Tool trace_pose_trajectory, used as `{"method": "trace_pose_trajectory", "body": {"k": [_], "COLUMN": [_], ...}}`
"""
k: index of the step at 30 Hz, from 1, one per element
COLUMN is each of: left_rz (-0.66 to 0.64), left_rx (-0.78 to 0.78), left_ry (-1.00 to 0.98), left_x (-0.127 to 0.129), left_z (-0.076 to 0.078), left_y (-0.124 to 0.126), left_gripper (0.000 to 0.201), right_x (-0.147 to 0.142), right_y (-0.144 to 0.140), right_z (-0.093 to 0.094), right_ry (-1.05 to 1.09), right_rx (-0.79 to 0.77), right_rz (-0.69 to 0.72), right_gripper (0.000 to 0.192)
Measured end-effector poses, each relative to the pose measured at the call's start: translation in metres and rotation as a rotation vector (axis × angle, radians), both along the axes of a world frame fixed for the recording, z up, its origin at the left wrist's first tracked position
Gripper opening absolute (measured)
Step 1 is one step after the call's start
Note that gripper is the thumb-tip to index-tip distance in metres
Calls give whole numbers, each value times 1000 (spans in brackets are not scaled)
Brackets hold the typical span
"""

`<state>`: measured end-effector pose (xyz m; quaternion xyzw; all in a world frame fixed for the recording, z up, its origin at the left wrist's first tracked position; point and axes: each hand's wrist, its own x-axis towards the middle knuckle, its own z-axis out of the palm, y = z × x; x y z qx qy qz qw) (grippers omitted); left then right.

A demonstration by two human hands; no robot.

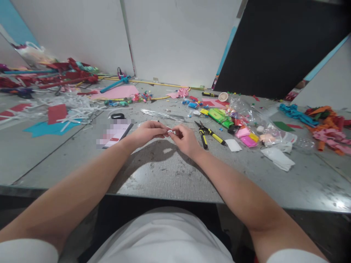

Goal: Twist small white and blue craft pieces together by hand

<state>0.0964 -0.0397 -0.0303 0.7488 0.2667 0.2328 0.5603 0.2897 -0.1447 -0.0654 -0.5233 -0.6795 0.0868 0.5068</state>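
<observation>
My right hand (184,138) pinches a small white piece (171,132), perhaps soft clay, between thumb and fingertips. Meeting it from the other side, my left hand (149,131) has its fingertips closed at the same spot. A thin pale strand, like a wire, shows near those fingertips; what exactly the left fingers grip is too small to tell. Both hands hover just above the table, casting a shadow. Beyond them lies a bundle of thin silvery wires (163,115). Close to the right hand are yellow-and-black pliers (203,136) with a second similar tool (214,135).
Bright clay packets (219,116) and clear plastic bags (252,115) fill the right side, with white paper pieces (278,157) nearer. At left are a phone (117,133), a black case (117,116), white paper strips (65,104) and blue paper (52,126). Partition panels (178,40) stand behind.
</observation>
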Motion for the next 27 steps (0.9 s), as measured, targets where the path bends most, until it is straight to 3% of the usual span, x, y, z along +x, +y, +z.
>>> {"method": "trace_pose_trajectory", "body": {"k": [16,27], "left_rz": [25,111], "left_rx": [147,340], "left_ry": [73,46], "left_x": [3,4], "left_z": [0,-4], "left_y": [-4,-4], "left_gripper": [20,21], "right_x": [2,3], "right_y": [2,6], "right_z": [-2,-6], "right_ry": [-60,25], "right_rx": [20,-17], "right_rz": [52,36], "right_gripper": [17,32]}}
